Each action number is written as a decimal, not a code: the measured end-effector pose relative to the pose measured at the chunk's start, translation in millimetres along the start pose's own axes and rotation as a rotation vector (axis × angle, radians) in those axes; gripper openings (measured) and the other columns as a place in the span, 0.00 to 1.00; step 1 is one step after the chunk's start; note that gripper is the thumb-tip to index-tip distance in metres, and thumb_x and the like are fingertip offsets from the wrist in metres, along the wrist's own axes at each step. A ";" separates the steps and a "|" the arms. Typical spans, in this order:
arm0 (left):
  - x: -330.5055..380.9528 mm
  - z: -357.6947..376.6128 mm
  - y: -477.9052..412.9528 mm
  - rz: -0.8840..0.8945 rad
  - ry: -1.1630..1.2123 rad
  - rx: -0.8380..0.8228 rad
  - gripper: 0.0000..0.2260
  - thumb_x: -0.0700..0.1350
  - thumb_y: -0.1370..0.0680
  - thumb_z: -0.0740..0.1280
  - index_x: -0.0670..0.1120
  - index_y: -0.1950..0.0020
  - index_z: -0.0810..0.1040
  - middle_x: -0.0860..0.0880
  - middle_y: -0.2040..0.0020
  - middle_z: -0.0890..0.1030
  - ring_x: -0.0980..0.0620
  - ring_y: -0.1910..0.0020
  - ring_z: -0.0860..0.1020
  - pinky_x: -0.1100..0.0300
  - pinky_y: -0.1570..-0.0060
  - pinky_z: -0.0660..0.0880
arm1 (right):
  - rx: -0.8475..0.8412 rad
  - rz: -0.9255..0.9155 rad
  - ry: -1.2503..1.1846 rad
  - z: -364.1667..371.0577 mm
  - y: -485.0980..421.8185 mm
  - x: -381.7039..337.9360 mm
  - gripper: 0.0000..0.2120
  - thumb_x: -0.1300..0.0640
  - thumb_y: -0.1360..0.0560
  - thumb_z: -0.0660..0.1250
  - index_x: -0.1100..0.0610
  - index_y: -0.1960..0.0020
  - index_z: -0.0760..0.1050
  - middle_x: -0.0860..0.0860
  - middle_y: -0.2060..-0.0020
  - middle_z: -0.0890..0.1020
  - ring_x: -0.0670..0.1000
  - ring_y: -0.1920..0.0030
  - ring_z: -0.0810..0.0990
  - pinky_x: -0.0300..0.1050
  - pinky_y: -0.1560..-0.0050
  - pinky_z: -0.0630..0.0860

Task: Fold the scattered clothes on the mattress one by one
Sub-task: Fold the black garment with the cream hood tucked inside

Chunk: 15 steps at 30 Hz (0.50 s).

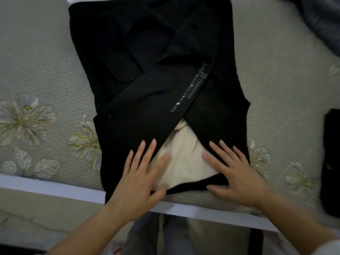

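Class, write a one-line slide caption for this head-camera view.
Left hand and right hand press flat on a black garment, sleeves crossed, cream lining showing, on a floral mattress.

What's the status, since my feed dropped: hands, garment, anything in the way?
Left hand and right hand open, flat on near end of black long-sleeved top. Sleeves crossed, cream fabric showing between. Dark folded garment apart at right, not blocking.

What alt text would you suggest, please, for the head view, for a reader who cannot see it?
A person's left hand and right hand press flat on the near end of a black garment whose sleeves are crossed, with cream fabric showing between them. It lies on a floral mattress.
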<state>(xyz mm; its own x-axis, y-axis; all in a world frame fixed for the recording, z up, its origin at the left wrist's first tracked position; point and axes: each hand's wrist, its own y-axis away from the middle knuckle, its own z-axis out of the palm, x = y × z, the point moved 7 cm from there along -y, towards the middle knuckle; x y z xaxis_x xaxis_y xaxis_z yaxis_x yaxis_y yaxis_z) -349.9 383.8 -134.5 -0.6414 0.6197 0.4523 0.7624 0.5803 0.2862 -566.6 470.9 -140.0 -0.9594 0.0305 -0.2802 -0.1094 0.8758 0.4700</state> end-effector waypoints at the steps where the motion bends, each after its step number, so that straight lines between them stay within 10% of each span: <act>1: 7.6 6.5 6.9 0.047 -0.025 -0.041 0.34 0.62 0.25 0.57 0.60 0.22 0.47 0.46 0.21 0.42 0.41 0.23 0.39 0.44 0.26 0.43 | -0.027 -0.047 0.047 5.0 5.9 -2.1 0.40 0.30 0.29 0.57 0.39 0.23 0.46 0.49 0.22 0.51 0.55 0.22 0.46 0.59 0.28 0.48; 9: 16.7 30.7 2.9 -0.153 -0.176 -0.128 0.51 0.47 0.37 0.77 0.57 0.22 0.50 0.37 0.22 0.46 0.30 0.26 0.50 0.33 0.36 0.59 | -0.052 0.062 0.158 13.8 -8.3 0.7 0.51 0.48 0.36 0.75 0.42 0.23 0.47 0.62 0.26 0.61 0.69 0.31 0.67 0.66 0.41 0.73; 12: 21.8 20.7 -3.2 -0.213 -0.180 -0.107 0.48 0.37 0.27 0.68 0.59 0.25 0.34 0.37 0.26 0.30 0.34 0.25 0.42 0.39 0.29 0.52 | 0.006 0.044 0.105 0.1 -11.0 -0.4 0.45 0.56 0.27 0.70 0.43 0.22 0.43 0.66 0.28 0.62 0.67 0.31 0.67 0.60 0.38 0.72; 15: 21.0 4.6 -4.8 -0.248 -0.189 -0.210 0.38 0.35 0.20 0.57 0.57 0.24 0.33 0.41 0.23 0.37 0.41 0.23 0.44 0.50 0.26 0.53 | -0.058 0.029 0.019 -22.1 -6.2 -5.6 0.33 0.55 0.18 0.57 0.38 0.24 0.41 0.59 0.24 0.57 0.59 0.27 0.63 0.51 0.32 0.66</act>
<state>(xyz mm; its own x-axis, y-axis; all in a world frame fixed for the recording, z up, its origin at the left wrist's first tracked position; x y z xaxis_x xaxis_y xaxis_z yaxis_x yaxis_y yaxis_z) -367.4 396.4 -130.2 -0.7983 0.5720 0.1888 0.5701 0.6164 0.5432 -566.3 454.6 -122.8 -0.9672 0.0455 -0.2499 -0.0961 0.8452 0.5258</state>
